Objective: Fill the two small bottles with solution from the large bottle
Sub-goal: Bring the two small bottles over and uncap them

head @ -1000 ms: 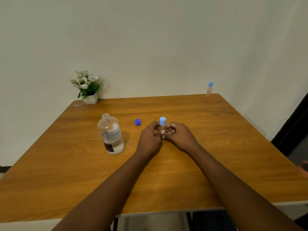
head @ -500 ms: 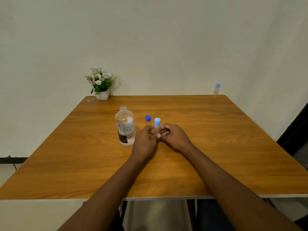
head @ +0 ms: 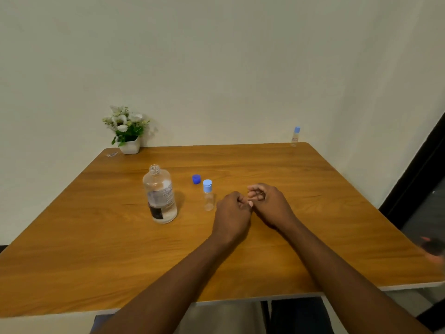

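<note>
The large clear bottle (head: 160, 196) stands uncapped on the wooden table (head: 96, 249), left of centre, with some liquid in it. Its dark blue cap (head: 196, 179) lies behind and to the right. A small clear bottle with a light blue cap (head: 208, 195) stands upright next to that cap. My left hand (head: 232, 214) rests just right of this small bottle, fingers curled, holding nothing. My right hand (head: 268, 204) lies beside the left, fingers loosely curled and empty. The second small bottle (head: 295, 136), light blue cap on, stands at the far right corner.
A white pot of white flowers (head: 127, 131) stands at the table's far left corner, with a small clear scrap (head: 112, 154) beside it. A pale wall runs behind the table. A dark door frame (head: 414, 179) is at the right.
Both hands let go of the small capped bottle and drew back to the right; it now stands free on the table. The camera view shifted as well.
</note>
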